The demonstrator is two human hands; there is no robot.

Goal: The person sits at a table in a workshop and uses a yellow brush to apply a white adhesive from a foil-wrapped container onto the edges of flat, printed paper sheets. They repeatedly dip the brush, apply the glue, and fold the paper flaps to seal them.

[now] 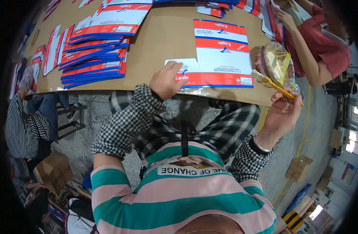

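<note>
A flat unfolded carton blank (222,54), white with red and blue bands, lies on the brown table (167,35) near its front edge. My left hand (166,80) presses on the blank's lower left flap, fingers spread. My right hand (283,111) is off the table's right corner, holding a yellow-handled brush (274,85) whose bristles point toward the blank's right edge. Just beyond the brush sits a round container wrapped in plastic (278,62).
A tall fanned stack of the same carton blanks (97,54) fills the table's left side, with more stacks along the far edge. A person in a red shirt (323,46) works at the right. Another person in stripes (25,124) sits lower left. Cardboard boxes (54,171) stand on the floor.
</note>
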